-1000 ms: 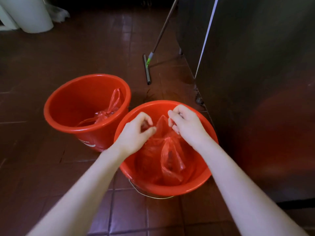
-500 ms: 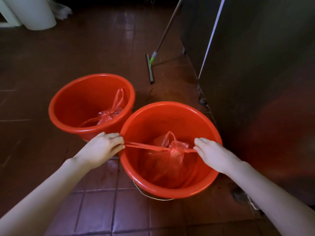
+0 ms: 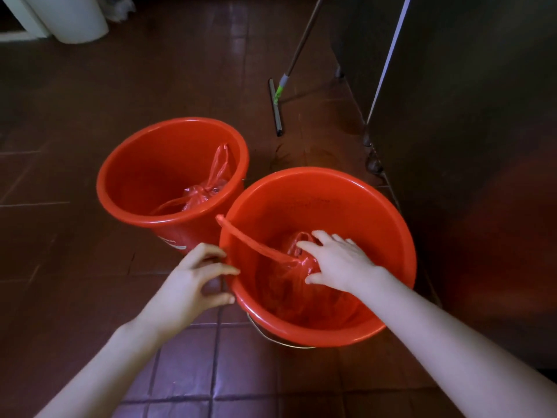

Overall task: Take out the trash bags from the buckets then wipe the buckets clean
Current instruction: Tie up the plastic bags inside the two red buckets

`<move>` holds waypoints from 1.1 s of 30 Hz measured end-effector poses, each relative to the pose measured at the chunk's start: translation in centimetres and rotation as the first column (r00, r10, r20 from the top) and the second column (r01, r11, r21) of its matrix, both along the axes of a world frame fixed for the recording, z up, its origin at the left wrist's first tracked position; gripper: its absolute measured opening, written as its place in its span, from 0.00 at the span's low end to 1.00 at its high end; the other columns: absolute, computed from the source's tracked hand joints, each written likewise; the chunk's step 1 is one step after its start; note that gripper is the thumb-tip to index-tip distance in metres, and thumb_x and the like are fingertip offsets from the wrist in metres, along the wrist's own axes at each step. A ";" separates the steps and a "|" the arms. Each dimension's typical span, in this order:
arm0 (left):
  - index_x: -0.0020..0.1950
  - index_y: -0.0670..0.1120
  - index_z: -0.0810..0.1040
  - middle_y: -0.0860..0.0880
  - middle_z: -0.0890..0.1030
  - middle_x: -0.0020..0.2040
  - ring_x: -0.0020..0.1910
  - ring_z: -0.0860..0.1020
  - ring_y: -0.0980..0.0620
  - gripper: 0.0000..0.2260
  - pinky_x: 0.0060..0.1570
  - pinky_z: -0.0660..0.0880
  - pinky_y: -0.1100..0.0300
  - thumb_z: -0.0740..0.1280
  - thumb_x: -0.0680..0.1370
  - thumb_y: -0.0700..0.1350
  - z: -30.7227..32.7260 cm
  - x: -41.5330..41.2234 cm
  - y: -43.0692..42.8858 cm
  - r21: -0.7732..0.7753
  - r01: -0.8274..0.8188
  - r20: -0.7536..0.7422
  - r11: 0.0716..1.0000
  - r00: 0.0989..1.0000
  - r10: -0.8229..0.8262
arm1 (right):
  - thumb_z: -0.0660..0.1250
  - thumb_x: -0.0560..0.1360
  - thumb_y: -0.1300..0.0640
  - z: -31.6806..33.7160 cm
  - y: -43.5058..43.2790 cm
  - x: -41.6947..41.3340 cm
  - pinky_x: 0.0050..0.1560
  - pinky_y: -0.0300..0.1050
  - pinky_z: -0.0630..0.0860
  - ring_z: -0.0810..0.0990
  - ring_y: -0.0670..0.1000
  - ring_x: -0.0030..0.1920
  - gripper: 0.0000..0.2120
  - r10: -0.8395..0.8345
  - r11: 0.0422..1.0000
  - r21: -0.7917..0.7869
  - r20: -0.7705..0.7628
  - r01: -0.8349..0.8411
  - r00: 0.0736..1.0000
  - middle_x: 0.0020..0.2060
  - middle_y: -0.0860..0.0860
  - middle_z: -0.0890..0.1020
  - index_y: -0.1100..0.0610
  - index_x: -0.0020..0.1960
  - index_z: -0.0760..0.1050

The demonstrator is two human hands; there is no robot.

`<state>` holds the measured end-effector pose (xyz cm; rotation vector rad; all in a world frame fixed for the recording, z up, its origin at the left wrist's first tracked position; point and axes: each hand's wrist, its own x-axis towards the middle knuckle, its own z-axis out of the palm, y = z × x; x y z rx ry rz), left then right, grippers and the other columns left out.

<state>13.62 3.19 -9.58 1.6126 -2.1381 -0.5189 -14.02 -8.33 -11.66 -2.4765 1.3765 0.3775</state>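
Fingers (image 3: 220,270) of the left hand (image 3: 187,285) splay loosely at the rim of the near bucket (image 3: 346,212), holding nothing, while the right hand (image 3: 340,263) lies spread, not yet closed, over the knot of its thin, limp, likely light trash bag (image 3: 280,285), best gripped there; beyond, the far bucket (image 3: 144,170) holds another tied bag (image 3: 199,194).

Two red buckets: a far bucket (image 3: 120,188) and a near bucket (image 3: 391,236). Two red trash bags, one in each bucket: the far bag (image 3: 199,194) and the near bag (image 3: 280,291). Two bare hands: the left hand (image 3: 187,285) and the right hand (image 3: 340,263). One long-handled floor squeegee (image 3: 275,104). One white bin (image 3: 75,19). One dark metal cabinet (image 3: 467,146).
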 end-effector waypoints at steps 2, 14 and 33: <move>0.52 0.46 0.86 0.45 0.75 0.56 0.55 0.77 0.48 0.19 0.62 0.68 0.66 0.79 0.64 0.49 -0.5 -0.5 -0.3 -0.028 -0.015 0.000 0.999 1.000 0.015 | 0.68 0.74 0.43 -0.5 -0.1 1.3 0.65 0.55 0.68 0.70 0.59 0.67 0.29 -0.015 1.000 0.015 -0.075 0.016 0.997 0.69 0.54 0.68 0.44 0.72 0.63; 0.62 0.48 0.80 0.47 0.77 0.58 0.56 0.76 0.46 0.22 0.58 0.73 0.48 0.76 0.70 0.53 -0.9 -7.4 -6.9 -0.165 -0.071 0.017 0.984 0.997 0.075 | 0.62 0.75 0.62 0.8 -3.2 -5.7 0.57 0.49 0.76 0.79 0.59 0.57 0.15 -0.278 0.955 -0.128 -0.073 0.268 0.958 0.56 0.54 0.76 0.52 0.61 0.71; 0.76 0.51 0.65 0.48 0.73 0.67 0.65 0.73 0.46 0.22 0.64 0.69 0.58 0.62 0.81 0.45 0.9 4.8 -7.1 -0.010 -0.186 0.564 0.983 0.811 0.159 | 0.60 0.78 0.60 0.6 -3.2 -4.5 0.55 0.49 0.76 0.79 0.58 0.57 0.15 -0.333 0.936 -0.148 -0.079 0.319 0.940 0.58 0.54 0.76 0.51 0.64 0.70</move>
